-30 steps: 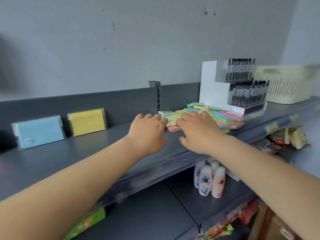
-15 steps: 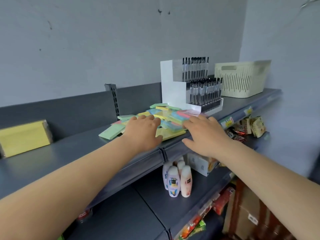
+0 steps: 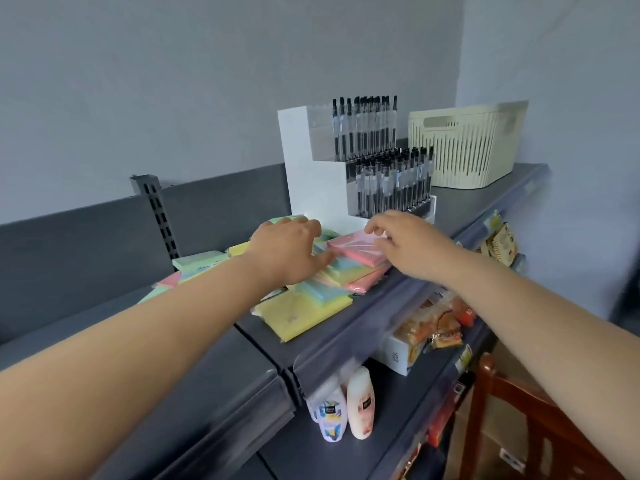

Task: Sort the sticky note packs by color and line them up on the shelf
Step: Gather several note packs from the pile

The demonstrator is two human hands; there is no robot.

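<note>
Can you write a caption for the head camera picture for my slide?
Two hands, left and right, reach into a mixed pile of sticky note packs beside a pen rack on a grey shelf.

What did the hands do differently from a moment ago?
Both hands reached further into the heap of sticky note packs. The right hand moved from the shelf edge onto the top pink pack and touches it with its fingertips. The left hand slid deeper over the packs. The pen display and cream basket stayed put.
</note>
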